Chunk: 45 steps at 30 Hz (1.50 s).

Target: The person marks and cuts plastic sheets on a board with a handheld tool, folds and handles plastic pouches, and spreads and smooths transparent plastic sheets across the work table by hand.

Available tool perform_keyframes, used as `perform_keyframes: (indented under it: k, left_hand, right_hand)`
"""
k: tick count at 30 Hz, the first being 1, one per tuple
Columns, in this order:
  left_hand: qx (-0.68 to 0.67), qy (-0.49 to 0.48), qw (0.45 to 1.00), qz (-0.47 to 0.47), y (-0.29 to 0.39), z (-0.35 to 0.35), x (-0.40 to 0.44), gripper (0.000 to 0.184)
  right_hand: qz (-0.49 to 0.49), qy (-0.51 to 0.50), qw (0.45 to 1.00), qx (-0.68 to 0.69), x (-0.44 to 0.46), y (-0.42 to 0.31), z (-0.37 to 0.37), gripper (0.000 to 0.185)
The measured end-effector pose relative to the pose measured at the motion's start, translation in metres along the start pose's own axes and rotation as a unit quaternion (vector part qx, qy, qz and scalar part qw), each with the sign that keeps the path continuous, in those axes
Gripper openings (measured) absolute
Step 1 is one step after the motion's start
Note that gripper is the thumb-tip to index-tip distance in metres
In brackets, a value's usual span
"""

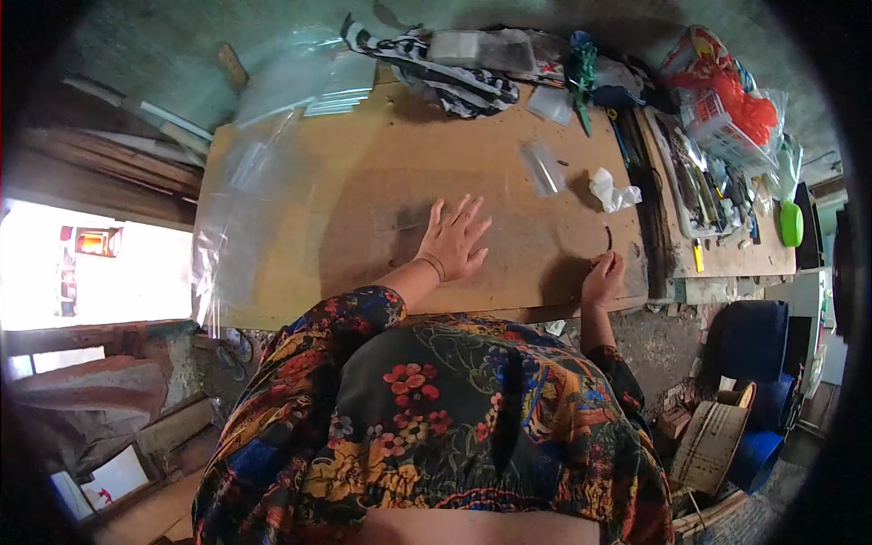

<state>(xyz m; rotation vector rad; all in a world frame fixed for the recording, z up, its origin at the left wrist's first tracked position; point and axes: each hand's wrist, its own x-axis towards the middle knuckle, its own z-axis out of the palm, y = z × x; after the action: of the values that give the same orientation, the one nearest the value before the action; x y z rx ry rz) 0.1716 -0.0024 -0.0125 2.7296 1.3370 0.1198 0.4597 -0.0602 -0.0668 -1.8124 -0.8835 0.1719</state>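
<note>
Your left hand [451,242] is open on the worktop [363,209], fingers spread; your right hand [602,278] has its grip pinched closed on a dark strip [609,238], over the worktop's right side, near the crumpled white tissue [613,192].

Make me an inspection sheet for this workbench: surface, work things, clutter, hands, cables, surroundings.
Surface: brown tabletop, marked; clear plastic sheets along its left side.
Work things: short dark strip at the right hand; clear plastic piece farther back.
Clutter: crumpled white tissue on the right; striped cloth at the back; filled tray and red bag beyond the right edge.
Hands: left hand flat, fingers spread; right hand pinching the strip.
Cables: nothing clearly seen.
Surroundings: blue seat right; bright opening left.
</note>
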Motion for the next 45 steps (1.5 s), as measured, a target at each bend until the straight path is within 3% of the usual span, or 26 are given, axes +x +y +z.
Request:
perform_keyframes:
  k: [1,3,7,9,11,13,15,16,18,24,26,30,33,35,39,45]
  left_hand:
    - [0.002,-0.001,1.0,-0.004,-0.005,0.004,-0.009,0.053]
    - [-0.032,0.031,0.991,-0.125,-0.018,0.008,-0.027,0.052]
    - [0.031,-0.014,0.991,-0.128,-0.059,-0.011,-0.07,0.051]
    - [-0.006,-0.09,0.982,-0.167,-0.08,-0.039,-0.081,0.051]
    - [0.039,-0.057,0.983,-0.169,-0.106,-0.044,-0.093,0.047]
    - [0.059,-0.146,0.953,-0.258,-0.126,-0.059,-0.101,0.041]
    - [0.075,-0.13,0.952,-0.266,-0.154,-0.061,-0.114,0.036]
    - [0.09,-0.144,0.952,-0.256,-0.167,-0.063,-0.121,0.034]
    - [0.106,-0.158,0.95,-0.247,-0.183,-0.069,-0.133,0.033]
    - [0.071,-0.122,0.963,-0.231,-0.208,-0.082,-0.153,0.031]
    - [0.057,-0.029,0.974,-0.217,-0.207,-0.079,-0.159,0.033]
    - [0.036,0.037,0.991,-0.12,-0.202,-0.052,-0.17,0.039]
    - [-0.011,0.0,0.994,-0.112,-0.191,-0.04,-0.163,0.044]
    - [-0.014,-0.001,0.983,-0.184,-0.187,-0.036,-0.157,0.041]
    - [-0.002,-0.057,0.981,-0.187,-0.204,-0.05,-0.153,0.042]
    - [0.039,-0.134,0.984,-0.11,-0.246,-0.067,-0.15,0.044]
  right_hand:
    - [0.0,-0.004,1.0,0.003,0.002,0.003,-0.001,0.021]
    - [-0.018,-0.009,1.0,-0.02,0.002,0.003,0.0,0.021]
    - [-0.026,-0.004,0.999,-0.035,0.003,0.008,0.002,0.022]
    - [-0.015,-0.007,1.0,-0.016,0.004,0.016,0.003,0.024]
    - [-0.041,0.018,0.996,-0.072,0.004,0.022,0.005,0.025]
    - [-0.019,0.016,0.998,-0.062,0.002,0.015,0.003,0.025]
    - [-0.02,0.05,0.989,-0.135,0.002,0.007,0.002,0.02]
    - [-0.022,0.047,0.99,-0.133,0.003,0.009,0.002,0.02]
    - [0.065,0.068,0.988,-0.119,0.003,0.008,0.0,0.024]
    - [0.062,0.102,0.978,-0.17,-0.02,-0.008,0.004,0.03]
    - [0.065,0.106,0.976,-0.177,-0.02,-0.003,0.005,0.031]
    - [0.082,0.117,0.969,-0.202,-0.024,-0.009,0.006,0.034]
    - [0.089,0.117,0.966,-0.214,-0.024,-0.011,0.009,0.036]
    - [0.08,0.121,0.963,-0.225,-0.021,-0.003,0.007,0.036]
    - [0.078,0.125,0.959,-0.242,-0.019,0.0,0.007,0.038]
    - [0.078,0.128,0.96,-0.236,-0.02,-0.006,0.006,0.035]
